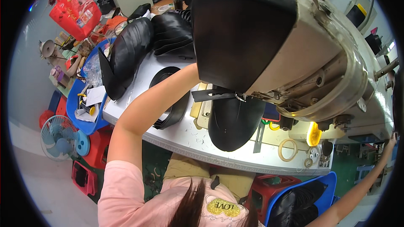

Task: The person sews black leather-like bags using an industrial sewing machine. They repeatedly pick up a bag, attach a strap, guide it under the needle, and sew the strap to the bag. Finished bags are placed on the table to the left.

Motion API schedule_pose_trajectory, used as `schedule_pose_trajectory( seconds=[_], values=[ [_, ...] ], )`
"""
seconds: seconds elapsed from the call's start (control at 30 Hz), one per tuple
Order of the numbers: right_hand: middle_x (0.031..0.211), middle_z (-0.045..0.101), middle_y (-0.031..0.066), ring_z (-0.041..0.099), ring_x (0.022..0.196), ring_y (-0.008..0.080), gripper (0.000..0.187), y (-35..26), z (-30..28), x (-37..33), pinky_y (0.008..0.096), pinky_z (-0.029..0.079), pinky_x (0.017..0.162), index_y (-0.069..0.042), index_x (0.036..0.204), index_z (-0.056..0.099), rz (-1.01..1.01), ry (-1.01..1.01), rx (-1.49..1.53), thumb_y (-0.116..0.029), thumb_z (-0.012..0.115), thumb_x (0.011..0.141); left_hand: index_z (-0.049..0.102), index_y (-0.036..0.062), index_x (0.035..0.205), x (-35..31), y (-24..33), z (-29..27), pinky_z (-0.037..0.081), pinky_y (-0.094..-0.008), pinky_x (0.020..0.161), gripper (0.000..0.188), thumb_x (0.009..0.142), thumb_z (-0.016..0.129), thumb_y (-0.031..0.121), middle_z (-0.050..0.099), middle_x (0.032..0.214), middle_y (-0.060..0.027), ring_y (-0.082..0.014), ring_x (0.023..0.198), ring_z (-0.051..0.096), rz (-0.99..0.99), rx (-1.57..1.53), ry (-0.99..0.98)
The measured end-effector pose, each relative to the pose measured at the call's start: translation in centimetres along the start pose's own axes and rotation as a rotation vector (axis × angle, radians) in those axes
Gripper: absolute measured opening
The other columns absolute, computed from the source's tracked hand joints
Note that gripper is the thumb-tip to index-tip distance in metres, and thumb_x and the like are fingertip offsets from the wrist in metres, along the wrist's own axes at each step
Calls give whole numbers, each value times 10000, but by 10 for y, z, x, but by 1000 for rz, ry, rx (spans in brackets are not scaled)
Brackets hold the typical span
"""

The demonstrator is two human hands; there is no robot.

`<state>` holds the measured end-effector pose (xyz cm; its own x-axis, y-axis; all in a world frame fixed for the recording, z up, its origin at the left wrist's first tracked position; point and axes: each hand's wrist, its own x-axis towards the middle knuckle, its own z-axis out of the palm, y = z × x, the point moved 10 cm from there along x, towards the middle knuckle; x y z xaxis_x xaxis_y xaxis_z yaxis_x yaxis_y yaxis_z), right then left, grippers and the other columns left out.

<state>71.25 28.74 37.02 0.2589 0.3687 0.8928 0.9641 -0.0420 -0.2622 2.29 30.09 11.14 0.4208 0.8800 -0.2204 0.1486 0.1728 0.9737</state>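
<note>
My left forearm reaches up behind the dark front cover of the sewing machine (248,25), which hides that hand. Beneath the machine head lies a black leather-like piece (233,128) with a rounded end, hanging toward the table's front edge. A narrow black strip (212,95) crosses its upper part near the needle area. My right arm stretches far out to the right, and my right hand (393,138) is at the machine's right end. Its fingers are too small and dark there to read.
Stacks of black pieces (134,46) lie on the white table (193,143) at left. A black band (172,109) stands beside my left forearm. A tape roll (288,150) and a lit yellow lamp (314,133) are at right. Blue bins (275,199) flank the table.
</note>
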Motion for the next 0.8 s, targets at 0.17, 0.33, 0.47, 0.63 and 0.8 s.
schedule_pose_trajectory(
  seconds=[0.17, 0.33, 0.47, 0.63, 0.8],
  values=[
    [984, 613, 101, 576, 790, 159, 383, 43, 80, -135, 290, 455, 694, 29, 1071, 552, -130, -60, 67, -299, 490, 885, 528, 26, 1140, 2, 0, -4, 380, -280, 897, 468, 709, 697, 92, 571, 1092, -80, -162, 1016, 506, 11, -10, 38],
    [968, 602, 116, 568, 760, 181, 396, 126, 65, -142, 312, 447, 650, 68, 1108, 508, 161, -68, 616, -264, 456, 898, 529, 28, 1140, 9, 3, -1, 380, -281, 898, 470, 706, 699, 88, 572, 1091, -79, -163, 1015, 507, 41, -14, 23],
    [978, 581, 118, 554, 761, 175, 362, -10, 4, -67, 283, 440, 615, 57, 1102, 492, -143, 7, 48, -247, 440, 912, 530, 29, 1140, -1, 2, -7, 380, -282, 899, 471, 705, 701, 85, 572, 1091, -79, -163, 1014, 507, 32, -24, 67],
    [979, 590, 121, 526, 774, 187, 361, 45, 35, -132, 308, 427, 733, 44, 1088, 510, 165, -53, 374, -268, 465, 913, 530, 31, 1140, 4, 2, -2, 380, -282, 900, 473, 702, 704, 81, 572, 1091, -78, -164, 1014, 508, 50, -25, 44],
    [974, 614, 117, 572, 854, 224, 206, -109, -4, -243, 324, 441, 779, 35, 981, 580, -32, -122, 429, -45, 458, 836, 531, 33, 1140, 2, 5, -2, 379, -283, 901, 476, 700, 706, 77, 573, 1091, -77, -165, 1013, 508, 54, -27, 46]
  ],
)
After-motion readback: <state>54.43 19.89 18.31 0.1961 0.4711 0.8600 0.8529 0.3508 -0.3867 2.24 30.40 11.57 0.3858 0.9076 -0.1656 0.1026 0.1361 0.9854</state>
